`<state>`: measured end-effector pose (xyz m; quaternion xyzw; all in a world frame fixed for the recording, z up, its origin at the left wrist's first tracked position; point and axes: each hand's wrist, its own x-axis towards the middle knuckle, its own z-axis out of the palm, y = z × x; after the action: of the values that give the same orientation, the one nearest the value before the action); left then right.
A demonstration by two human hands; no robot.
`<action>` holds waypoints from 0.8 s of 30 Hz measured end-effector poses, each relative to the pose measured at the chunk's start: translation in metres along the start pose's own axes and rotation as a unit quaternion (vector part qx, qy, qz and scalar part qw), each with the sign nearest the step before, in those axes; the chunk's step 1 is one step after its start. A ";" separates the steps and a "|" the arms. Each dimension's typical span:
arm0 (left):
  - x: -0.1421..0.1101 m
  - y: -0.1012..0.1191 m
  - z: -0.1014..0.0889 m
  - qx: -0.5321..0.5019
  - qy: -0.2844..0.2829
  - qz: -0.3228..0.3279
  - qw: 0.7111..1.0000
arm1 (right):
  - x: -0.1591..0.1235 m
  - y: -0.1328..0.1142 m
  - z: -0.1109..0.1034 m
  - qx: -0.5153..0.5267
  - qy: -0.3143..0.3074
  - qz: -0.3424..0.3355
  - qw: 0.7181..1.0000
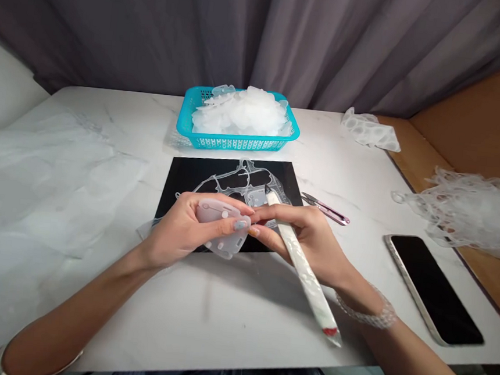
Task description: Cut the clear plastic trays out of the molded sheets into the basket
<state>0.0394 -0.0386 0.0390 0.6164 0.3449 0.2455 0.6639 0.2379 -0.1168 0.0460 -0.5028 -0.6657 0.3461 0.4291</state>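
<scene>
- Grey curtains (180, 29) hang behind a marble-patterned table (229, 320), with the work at its near middle.
- A translucent moulded plastic piece (215, 211), with small round holes, lies between the hands, just above a black mat (190, 173).
- The left hand (180, 228) pinches that piece between thumb and fingers, its fingertips curled round the edge.
- The right hand (311, 239) grips a slim white-wrapped tool (302, 262) like a pen, with its dark tip up by the far edge of the piece. Its fingertips nearly meet those of the left hand. From this angle, the tip could be a blade, but I can't be sure.
- On the mat lies a clear plastic web (242, 181) with empty openings, and one small piece (255, 197) seems to remain in it.
- Much looks done: a blue plastic basket (236, 145) beyond the mat is heaped with pale pieces (239, 113).
- Holed offcut webbing lies at the right (466, 212) and at the far edge (371, 131); what remains is the piece in hand and the one on the mat.
- Pink-handled snips (324, 208) lie just right of the mat, and a phone (434, 288) lies further right.
</scene>
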 end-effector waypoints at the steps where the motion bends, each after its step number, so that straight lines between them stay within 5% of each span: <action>1: 0.000 -0.001 -0.001 -0.021 -0.001 -0.003 1.000 | 0.000 0.000 0.002 0.010 0.009 0.011 1.000; 11: -0.002 -0.004 -0.002 -0.208 -0.034 -0.077 0.975 | 0.004 0.005 0.000 0.145 0.026 0.142 0.979; 24: -0.005 0.001 -0.001 -0.269 -0.035 -0.115 0.956 | 0.003 0.019 0.005 0.246 0.002 0.195 0.949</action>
<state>0.0354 -0.0414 0.0412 0.3796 0.3113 0.2291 0.8405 0.2397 -0.1095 0.0278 -0.5024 -0.4478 0.5751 0.4651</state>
